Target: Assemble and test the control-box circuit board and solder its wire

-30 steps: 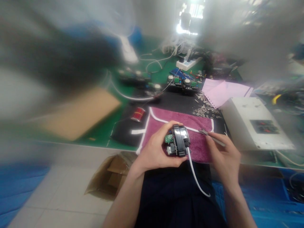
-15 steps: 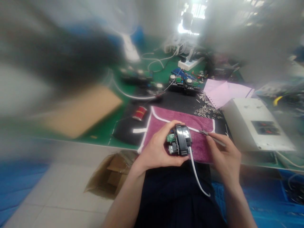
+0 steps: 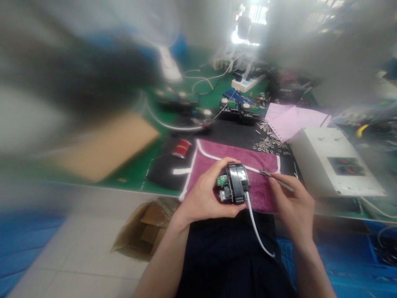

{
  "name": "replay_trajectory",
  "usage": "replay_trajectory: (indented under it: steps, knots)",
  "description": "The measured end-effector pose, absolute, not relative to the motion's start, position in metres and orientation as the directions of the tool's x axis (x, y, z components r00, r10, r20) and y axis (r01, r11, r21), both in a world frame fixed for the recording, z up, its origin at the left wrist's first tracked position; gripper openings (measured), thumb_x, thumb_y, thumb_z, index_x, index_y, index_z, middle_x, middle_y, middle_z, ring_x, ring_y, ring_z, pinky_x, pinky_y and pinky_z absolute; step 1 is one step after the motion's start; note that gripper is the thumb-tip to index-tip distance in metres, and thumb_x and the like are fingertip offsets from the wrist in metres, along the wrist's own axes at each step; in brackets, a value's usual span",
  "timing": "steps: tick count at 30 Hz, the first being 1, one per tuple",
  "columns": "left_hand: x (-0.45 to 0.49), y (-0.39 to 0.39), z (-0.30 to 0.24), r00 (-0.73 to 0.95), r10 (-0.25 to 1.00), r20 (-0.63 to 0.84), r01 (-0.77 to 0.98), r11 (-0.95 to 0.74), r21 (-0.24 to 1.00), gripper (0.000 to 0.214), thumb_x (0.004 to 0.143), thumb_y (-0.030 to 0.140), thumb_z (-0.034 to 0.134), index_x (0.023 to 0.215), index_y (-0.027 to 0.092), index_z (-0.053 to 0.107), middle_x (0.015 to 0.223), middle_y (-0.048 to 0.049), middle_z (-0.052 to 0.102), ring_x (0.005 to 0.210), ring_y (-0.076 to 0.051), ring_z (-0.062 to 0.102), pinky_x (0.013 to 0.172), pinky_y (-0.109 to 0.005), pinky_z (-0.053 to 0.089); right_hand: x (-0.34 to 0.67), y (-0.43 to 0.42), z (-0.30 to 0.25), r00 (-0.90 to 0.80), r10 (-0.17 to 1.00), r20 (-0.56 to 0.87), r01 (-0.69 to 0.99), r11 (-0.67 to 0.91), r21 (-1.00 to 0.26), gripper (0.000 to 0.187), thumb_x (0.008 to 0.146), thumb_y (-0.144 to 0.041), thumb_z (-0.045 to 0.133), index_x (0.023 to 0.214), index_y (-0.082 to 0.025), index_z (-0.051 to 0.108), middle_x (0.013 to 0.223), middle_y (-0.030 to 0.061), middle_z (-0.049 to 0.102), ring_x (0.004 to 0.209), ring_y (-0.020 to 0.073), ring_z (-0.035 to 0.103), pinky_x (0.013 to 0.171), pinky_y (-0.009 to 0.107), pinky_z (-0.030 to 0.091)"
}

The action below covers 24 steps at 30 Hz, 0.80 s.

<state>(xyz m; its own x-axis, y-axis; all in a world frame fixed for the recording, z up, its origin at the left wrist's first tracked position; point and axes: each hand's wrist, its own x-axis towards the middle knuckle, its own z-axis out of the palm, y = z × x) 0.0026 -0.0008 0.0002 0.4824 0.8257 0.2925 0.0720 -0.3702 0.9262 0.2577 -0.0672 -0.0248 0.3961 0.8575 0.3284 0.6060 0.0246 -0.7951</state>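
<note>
My left hand (image 3: 206,194) is wrapped round a small black device (image 3: 236,183) with a green connector block (image 3: 222,180) on its side. A white cable (image 3: 257,229) runs from the device down over my lap. My right hand (image 3: 291,203) pinches a thin metal tool (image 3: 276,179) whose tip points left toward the device, a short way apart from it. Both hands hover over a purple towel (image 3: 242,159) with a white border at the near edge of the bench.
A white box (image 3: 331,161) sits right of the towel, with pink paper sheets (image 3: 291,118) behind it. Loose screws and washers (image 3: 268,142) lie beyond the towel. A red spool (image 3: 181,148), circuit modules (image 3: 238,106), a power strip (image 3: 248,82) and a cardboard box (image 3: 147,229) on the floor surround them.
</note>
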Motion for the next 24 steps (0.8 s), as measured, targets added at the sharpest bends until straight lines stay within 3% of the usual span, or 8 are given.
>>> replay_trajectory:
  steps: [24]
  knots:
    - [0.0017,-0.0008,0.0000,0.485,0.828,0.281,0.065,-0.354,0.933,0.092,0.071,0.032,0.095,0.150,0.029,0.049,0.146,-0.0090,0.064,0.130,-0.032,0.068,0.114,-0.045,0.055,0.2577,-0.0673,-0.0238,0.398,0.855,0.331,0.607,0.025,-0.795,0.023,0.098,-0.043,0.077,0.114,-0.027,0.082,0.114,0.0050,0.080,0.103,0.0245,0.077,0.099,0.041,0.059]
